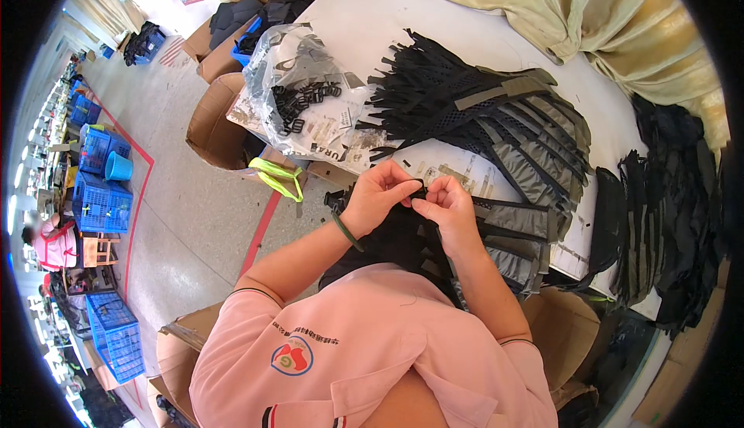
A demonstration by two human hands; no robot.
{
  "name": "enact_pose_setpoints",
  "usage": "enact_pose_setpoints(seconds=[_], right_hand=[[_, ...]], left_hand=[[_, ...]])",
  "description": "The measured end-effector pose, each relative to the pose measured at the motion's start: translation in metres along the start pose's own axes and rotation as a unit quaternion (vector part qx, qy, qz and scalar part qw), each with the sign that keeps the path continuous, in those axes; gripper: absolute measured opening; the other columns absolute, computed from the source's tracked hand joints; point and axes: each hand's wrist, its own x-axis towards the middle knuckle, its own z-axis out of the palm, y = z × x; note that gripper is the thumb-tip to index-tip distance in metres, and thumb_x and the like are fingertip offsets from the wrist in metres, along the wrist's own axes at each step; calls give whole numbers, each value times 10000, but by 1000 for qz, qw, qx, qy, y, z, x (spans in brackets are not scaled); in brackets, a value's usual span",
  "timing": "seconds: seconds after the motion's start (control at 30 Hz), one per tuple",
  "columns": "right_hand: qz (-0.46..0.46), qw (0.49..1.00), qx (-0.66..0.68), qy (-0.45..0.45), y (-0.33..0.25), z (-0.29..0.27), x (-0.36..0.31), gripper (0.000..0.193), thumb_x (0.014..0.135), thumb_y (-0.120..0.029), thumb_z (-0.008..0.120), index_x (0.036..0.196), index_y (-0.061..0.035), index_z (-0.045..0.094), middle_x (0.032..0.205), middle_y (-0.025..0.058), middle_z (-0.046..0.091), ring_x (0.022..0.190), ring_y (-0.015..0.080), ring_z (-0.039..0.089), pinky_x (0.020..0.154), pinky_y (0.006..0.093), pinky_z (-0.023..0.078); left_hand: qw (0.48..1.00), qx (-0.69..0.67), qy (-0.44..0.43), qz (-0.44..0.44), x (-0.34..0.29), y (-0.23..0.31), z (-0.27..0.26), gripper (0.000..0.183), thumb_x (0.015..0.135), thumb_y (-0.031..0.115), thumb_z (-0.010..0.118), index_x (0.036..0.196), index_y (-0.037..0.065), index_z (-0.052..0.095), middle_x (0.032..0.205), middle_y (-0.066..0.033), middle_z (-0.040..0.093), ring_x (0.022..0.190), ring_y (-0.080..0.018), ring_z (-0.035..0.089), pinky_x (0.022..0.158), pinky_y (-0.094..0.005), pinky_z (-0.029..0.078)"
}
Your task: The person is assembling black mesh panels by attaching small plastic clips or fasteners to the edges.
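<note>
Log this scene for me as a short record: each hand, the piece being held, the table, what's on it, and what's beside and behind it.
Left hand: thumb and fingers pinching the black piece
Right hand: pinching the same piece, close beside the left
Black piece: mostly hidden by fingers; exact kind unclear
Table: white top
On table, far left: clear plastic bag with black buckles
On table, right of bag: fanned pile of black-and-grey straps
Beside table, left: open carton
Behind table: pale gold curtain
</note>
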Motion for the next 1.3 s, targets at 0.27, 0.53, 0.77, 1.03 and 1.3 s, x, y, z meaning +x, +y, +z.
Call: enact_pose_setpoints(seconds=[0.27,0.53,0.77,1.03,1.3], right_hand=[[41,998,23,39,8,-3,1,261,715,56,678,812,-79,477,686,-28,491,626,58,466,568,187,374],[-3,990,125,66,17,-2,-3,248,731,47,685,808,-77,485,723,-13,517,666,70,521,598,202,403],[-39,989,117,84,9,2,-5,292,740,64,681,863,-75,455,730,-17,484,676,66,507,590,193,431],[-11,994,102,29,3,0,-8,218,799,2,655,895,-64,472,764,6,517,694,88,536,609,200,449],[16,1000,13,2,-4,-13,-6,128,891,-99,581,988,-18,579,852,32,593,722,93,546,698,209,446]], left_hand=[[996,79,-26,44,-8,0,-2,82,841,43,644,892,-5,603,859,-41,632,789,-81,581,735,-226,485],[993,60,-59,81,-9,-4,-1,91,843,-2,624,931,7,607,977,-77,626,916,-103,569,812,-239,465],[982,67,-123,126,-12,-6,0,379,730,-30,729,1033,52,517,1095,-50,500,945,-118,507,855,-276,437],[983,3,-165,85,-5,-10,-6,401,710,-83,719,1013,56,497,1017,-28,494,934,-120,500,848,-263,427],[978,70,-147,127,-6,-2,-6,287,726,-150,648,900,50,539,938,-33,506,910,-141,512,819,-260,433]])
